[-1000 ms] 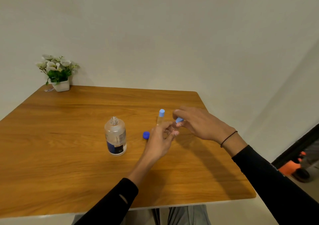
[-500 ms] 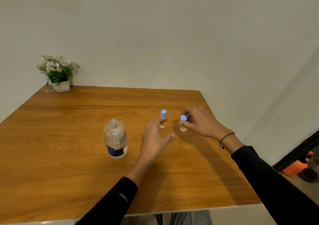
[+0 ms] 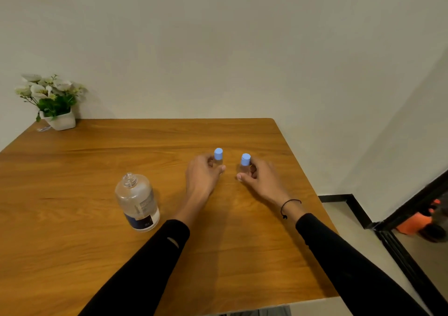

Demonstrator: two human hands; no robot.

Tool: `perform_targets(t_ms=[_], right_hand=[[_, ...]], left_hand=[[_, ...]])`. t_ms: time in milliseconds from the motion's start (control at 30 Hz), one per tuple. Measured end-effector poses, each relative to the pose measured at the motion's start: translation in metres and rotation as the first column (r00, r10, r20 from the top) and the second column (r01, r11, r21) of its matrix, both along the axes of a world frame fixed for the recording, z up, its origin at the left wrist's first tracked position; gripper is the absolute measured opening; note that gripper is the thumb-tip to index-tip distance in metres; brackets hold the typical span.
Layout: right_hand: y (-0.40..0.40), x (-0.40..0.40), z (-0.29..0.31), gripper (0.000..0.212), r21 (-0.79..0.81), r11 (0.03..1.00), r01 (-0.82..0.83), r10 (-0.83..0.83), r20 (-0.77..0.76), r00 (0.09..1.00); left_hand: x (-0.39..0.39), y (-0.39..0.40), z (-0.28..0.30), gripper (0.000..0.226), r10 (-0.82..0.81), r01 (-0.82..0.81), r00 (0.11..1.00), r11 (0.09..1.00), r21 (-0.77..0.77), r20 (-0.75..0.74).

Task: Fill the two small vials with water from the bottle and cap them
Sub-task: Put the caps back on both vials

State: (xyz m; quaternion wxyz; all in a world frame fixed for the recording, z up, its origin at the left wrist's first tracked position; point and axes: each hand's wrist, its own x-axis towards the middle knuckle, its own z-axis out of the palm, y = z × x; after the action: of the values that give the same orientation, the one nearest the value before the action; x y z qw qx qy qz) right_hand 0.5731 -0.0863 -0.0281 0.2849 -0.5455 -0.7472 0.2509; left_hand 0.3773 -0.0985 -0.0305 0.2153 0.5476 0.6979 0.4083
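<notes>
On the tabletop [image 3: 72,218], two capped vials are gripped upright, one [image 3: 218,159] by the left hand [image 3: 202,176], the other [image 3: 244,164] by the right hand [image 3: 260,177], beside the uncapped bottle [image 3: 137,203].

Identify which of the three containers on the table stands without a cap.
The large clear bottle, left of both hands, has an open neck; the two small vials each wear a light blue cap.

The left hand [image 3: 202,173] is gripping one capped vial [image 3: 218,158]. The right hand [image 3: 260,176] is gripping the other vial [image 3: 244,163]. An uncapped bottle [image 3: 137,203] is standing left of them on the table [image 3: 72,218].
</notes>
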Motion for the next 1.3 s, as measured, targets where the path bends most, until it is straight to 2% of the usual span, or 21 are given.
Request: perform_targets(t_ms=[233,333,567,767,1000,1133,1300], right_hand=[[0.083,0.005,-0.003,0.019,0.003,0.994,0.11,-0.11,-0.016,0.994],[0.129,0.004,-0.004,0.019,-0.048,0.987,0.154,-0.157,-0.079,0.984],[0.226,-0.012,-0.014,0.023,-0.024,0.965,0.261,-0.262,-0.132,0.956],[0.277,-0.018,-0.021,0.022,0.037,0.95,0.31,-0.306,-0.091,0.948],[0.293,-0.021,-0.032,0.021,0.044,0.932,0.361,-0.354,-0.116,0.928],[0.28,-0.016,-0.027,0.036,-0.022,0.928,0.373,-0.373,-0.101,0.922],[0.235,-0.009,-0.019,0.038,-0.091,0.932,0.349,-0.358,-0.112,0.927]], left_hand=[[0.017,0.082,0.003,0.016,-0.053,0.053,0.999,0.999,-0.004,-0.001],[0.022,0.125,0.009,0.023,-0.062,0.061,0.998,0.998,-0.029,-0.019],[0.022,0.214,0.001,0.034,-0.077,0.078,0.997,0.997,-0.03,0.014],[0.028,0.262,-0.004,0.022,-0.086,0.086,0.996,0.996,0.009,0.035],[0.038,0.278,-0.005,0.027,-0.046,0.046,0.998,0.999,0.008,-0.036],[0.044,0.264,-0.003,0.046,0.025,-0.025,0.999,1.0,-0.001,-0.027],[0.056,0.219,0.004,0.027,0.106,-0.106,0.994,0.994,0.003,0.013]])
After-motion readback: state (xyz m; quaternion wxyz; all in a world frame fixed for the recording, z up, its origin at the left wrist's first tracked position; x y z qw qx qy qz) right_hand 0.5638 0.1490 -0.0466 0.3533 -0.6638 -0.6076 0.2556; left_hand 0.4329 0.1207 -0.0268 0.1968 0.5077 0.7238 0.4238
